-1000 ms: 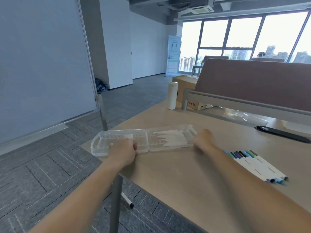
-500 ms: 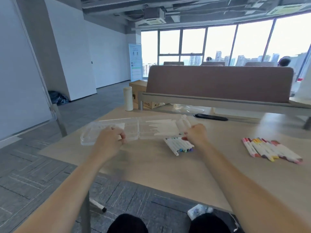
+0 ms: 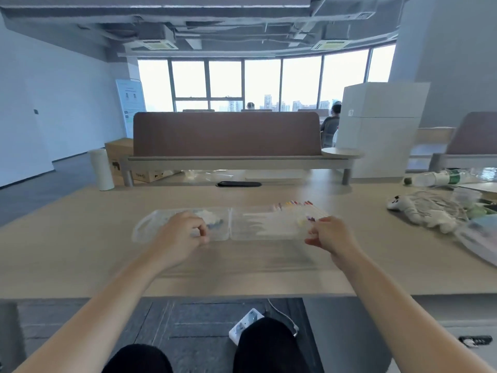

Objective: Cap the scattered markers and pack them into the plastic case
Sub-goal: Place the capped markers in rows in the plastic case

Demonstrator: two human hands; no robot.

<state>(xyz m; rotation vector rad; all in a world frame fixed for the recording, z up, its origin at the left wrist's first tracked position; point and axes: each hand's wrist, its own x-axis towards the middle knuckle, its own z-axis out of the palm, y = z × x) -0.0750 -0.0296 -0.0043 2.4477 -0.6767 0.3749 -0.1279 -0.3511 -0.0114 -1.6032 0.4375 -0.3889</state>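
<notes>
Head view: the clear, thin-walled plastic case (image 3: 231, 224) lies open at worktop (image 3: 80, 251) centre, light and flexible; grip its rims. Left hand (image 3: 180, 232) curls pinching on its 9 o'clock half; right hand (image 3: 329, 234) half-closed at 3 o'clock, contents unclear. Coloured markers (image 3: 293, 205) at 1 o'clock.

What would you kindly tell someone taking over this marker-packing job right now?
Left hand: curled on the left half of the open plastic case; the blur hides whether it grips anything.
Right hand: at the case's right edge, fingers curled, grip unclear.
A row of markers lies just behind the right half; blurred colours show in both halves.
Done: case opened flat.
Left: cap markers, pack them, close the case.
</notes>
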